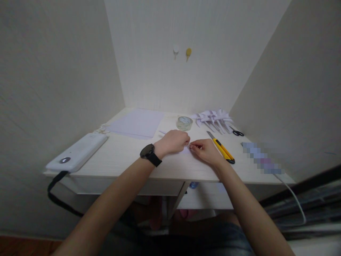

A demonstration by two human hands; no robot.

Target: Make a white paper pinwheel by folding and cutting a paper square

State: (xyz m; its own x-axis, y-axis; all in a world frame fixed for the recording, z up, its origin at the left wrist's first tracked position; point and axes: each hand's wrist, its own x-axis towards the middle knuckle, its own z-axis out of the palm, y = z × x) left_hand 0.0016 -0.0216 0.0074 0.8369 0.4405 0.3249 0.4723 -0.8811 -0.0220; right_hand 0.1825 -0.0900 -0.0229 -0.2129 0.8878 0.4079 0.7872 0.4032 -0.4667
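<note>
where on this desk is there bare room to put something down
The widest bare patch of the desk lies between the white device at the left edge, the paper sheets behind, and the left hand. A smaller one sits right of the yellow knife. The back right is crowded: tape roll, folded paper pieces, scissors.

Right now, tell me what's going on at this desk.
A person sits at a white desk, left hand and right hand pinching a small piece of white paper between the fingertips. A yellow utility knife lies just right of the hands; tape roll, folded paper shapes and scissors sit behind.
</note>
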